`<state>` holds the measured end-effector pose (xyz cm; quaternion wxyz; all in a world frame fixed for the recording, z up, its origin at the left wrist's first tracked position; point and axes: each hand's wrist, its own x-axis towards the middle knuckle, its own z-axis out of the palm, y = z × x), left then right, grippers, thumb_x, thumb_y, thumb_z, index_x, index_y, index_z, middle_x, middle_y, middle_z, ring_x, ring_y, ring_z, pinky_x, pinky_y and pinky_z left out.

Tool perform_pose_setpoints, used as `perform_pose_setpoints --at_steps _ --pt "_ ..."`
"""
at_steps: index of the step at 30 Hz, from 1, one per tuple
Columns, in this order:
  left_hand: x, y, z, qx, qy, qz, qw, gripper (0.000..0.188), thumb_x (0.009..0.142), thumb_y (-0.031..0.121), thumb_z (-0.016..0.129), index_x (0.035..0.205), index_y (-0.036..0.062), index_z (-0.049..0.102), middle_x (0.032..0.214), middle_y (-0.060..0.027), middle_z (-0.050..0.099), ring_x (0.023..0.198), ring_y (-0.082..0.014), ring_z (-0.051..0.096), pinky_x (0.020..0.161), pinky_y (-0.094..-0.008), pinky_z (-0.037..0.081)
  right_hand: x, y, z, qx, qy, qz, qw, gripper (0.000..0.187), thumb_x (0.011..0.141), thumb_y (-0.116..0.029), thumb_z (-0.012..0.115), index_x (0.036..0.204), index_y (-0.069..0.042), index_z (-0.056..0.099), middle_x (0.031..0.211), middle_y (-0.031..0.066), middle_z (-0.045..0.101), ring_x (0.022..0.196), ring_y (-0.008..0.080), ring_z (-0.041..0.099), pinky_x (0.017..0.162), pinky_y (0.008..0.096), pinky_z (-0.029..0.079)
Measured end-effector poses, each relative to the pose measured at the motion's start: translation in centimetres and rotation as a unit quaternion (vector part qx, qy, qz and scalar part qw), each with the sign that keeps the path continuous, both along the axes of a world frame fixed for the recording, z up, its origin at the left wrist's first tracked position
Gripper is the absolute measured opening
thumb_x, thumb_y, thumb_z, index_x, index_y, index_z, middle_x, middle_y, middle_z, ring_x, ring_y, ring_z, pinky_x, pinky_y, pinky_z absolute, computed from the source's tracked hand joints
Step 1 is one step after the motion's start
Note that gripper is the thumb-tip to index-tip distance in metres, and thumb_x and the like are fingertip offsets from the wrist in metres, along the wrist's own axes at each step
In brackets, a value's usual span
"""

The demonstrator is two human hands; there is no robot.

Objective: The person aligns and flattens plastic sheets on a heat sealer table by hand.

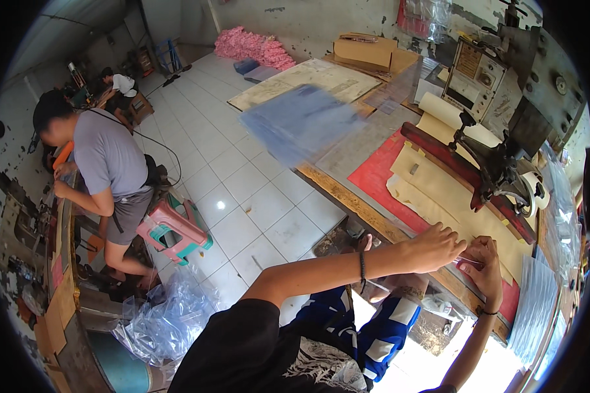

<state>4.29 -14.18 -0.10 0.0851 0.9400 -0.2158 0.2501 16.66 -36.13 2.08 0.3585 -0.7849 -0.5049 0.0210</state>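
My left hand [437, 249] and my right hand [484, 267] are close together over the front edge of the workbench. Curled fingers on both hands close around a small dark-reddish piece [469, 262] with a thin pale edge. Most of it is hidden, so I cannot make out its kind. Behind my hands, tan paper sheeting [432, 180] lies over a red sheet [380, 171] on the bench. A machine with a dark red bar [439, 154], a black bracket [482, 160] and a white wheel [531, 194] stands over the paper.
A stack of clear bluish plastic sheets [295, 124], blurred, overhangs the bench's left end. More clear sheets [534, 308] lie at right. A control box [473, 82] and cardboard box [364, 52] stand behind. On the left are a co-worker [115, 154], a stool [170, 226] and crumpled plastic [170, 318].
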Motion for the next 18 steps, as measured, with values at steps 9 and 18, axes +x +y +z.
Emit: perform_pose_setpoints --at_steps 9,18 --pt "0.1 0.3 0.7 -0.152 0.133 -0.002 0.979 0.046 0.090 0.019 0.075 0.122 -0.0076 0.056 0.097 -0.0242 0.070 0.092 -0.0405 0.072 0.081 -0.0500 0.055 0.2 -0.4 0.2 0.032 0.169 0.013 0.985 0.017 0.076 0.003 0.084 0.088 -0.002 0.073 0.101 0.0097 0.069 0.097 0.0191 0.070 0.080 0.0311 0.059" --pt "0.5 1.7 4.8 -0.203 0.391 -0.045 0.897 0.046 0.098 0.040 0.067 0.120 -0.0006 0.066 0.083 -0.0205 0.072 0.088 -0.0347 0.073 0.081 -0.0457 0.055 1.6 -1.2 -1.3 0.173 0.109 0.090 0.975 0.024 0.076 -0.007 0.090 0.093 -0.002 0.073 0.104 0.0113 0.068 0.088 0.0160 0.071 0.076 0.0266 0.058"
